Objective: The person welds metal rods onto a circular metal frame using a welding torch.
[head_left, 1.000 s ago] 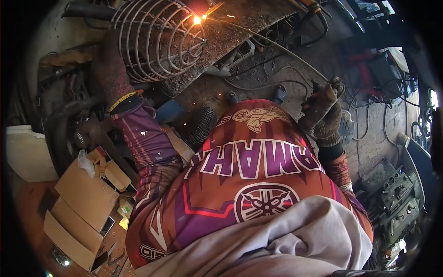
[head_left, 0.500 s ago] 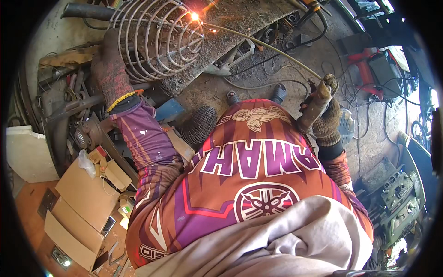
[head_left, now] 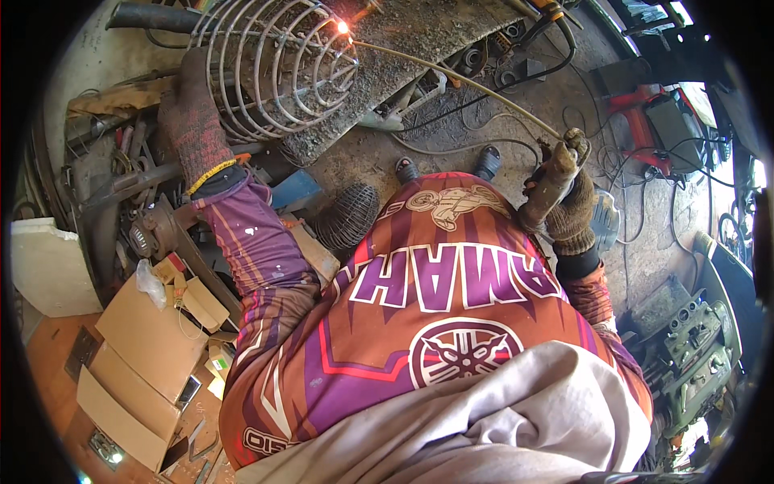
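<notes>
The gloved right hand (head_left: 574, 210) is wrapped around a stubby holder (head_left: 551, 184); from it a long thin rod (head_left: 476, 83) reaches up and left to a bright glow (head_left: 343, 27) at the wire cage (head_left: 284, 37); the cage lies on the crusted metal table (head_left: 403, 68), just right of the gloved left hand (head_left: 193, 121) — whose fingers are hidden, so its grip I cannot tell; a right-hand wobble could swing the rod's tip astray; slack left support could let the cage roll — heat along its bars could scorch that glove.
</notes>
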Action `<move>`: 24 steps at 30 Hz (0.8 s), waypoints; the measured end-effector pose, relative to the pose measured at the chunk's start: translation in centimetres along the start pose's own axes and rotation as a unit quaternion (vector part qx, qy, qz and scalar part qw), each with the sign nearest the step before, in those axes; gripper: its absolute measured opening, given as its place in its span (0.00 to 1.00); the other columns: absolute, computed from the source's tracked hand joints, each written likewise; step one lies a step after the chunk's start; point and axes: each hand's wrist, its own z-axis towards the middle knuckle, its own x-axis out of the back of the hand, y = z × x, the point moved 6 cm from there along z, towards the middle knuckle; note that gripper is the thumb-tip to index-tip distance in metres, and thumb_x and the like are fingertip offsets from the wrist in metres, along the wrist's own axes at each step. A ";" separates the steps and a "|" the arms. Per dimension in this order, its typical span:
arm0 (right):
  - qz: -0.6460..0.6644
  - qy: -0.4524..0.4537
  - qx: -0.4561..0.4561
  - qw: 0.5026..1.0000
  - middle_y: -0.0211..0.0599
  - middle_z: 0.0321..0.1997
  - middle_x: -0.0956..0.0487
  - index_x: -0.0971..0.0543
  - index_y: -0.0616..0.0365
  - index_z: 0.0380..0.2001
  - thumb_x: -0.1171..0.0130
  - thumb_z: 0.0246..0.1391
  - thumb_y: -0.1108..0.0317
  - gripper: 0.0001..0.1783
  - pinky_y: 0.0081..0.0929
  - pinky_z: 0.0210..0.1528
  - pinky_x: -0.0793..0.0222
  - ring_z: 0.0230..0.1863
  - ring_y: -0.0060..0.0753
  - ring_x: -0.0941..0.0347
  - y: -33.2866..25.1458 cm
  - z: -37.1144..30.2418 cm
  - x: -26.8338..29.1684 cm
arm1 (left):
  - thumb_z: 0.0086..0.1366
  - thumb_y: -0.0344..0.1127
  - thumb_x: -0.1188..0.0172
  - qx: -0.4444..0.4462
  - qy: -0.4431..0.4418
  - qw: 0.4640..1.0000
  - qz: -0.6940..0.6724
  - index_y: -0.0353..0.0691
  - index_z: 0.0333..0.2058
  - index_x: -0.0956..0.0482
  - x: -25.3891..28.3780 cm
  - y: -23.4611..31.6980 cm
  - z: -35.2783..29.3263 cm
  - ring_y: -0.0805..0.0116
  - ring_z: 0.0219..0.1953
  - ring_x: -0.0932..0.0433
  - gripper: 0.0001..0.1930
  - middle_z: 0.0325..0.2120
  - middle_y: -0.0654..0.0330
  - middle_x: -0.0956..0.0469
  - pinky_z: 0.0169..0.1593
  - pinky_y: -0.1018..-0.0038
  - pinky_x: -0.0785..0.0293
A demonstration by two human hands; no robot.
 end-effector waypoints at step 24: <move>-0.147 0.021 0.118 0.982 0.35 0.33 0.20 0.24 0.59 0.42 0.45 0.59 0.55 0.18 0.29 0.34 0.26 0.30 0.32 0.21 -3.2 0.6 0.3 | 0.61 0.61 0.43 -0.349 0.031 0.864 0.361 0.34 0.51 0.23 1.7 -2.2 3.0 0.60 0.46 0.23 0.34 0.45 0.52 0.20 0.50 0.67 0.29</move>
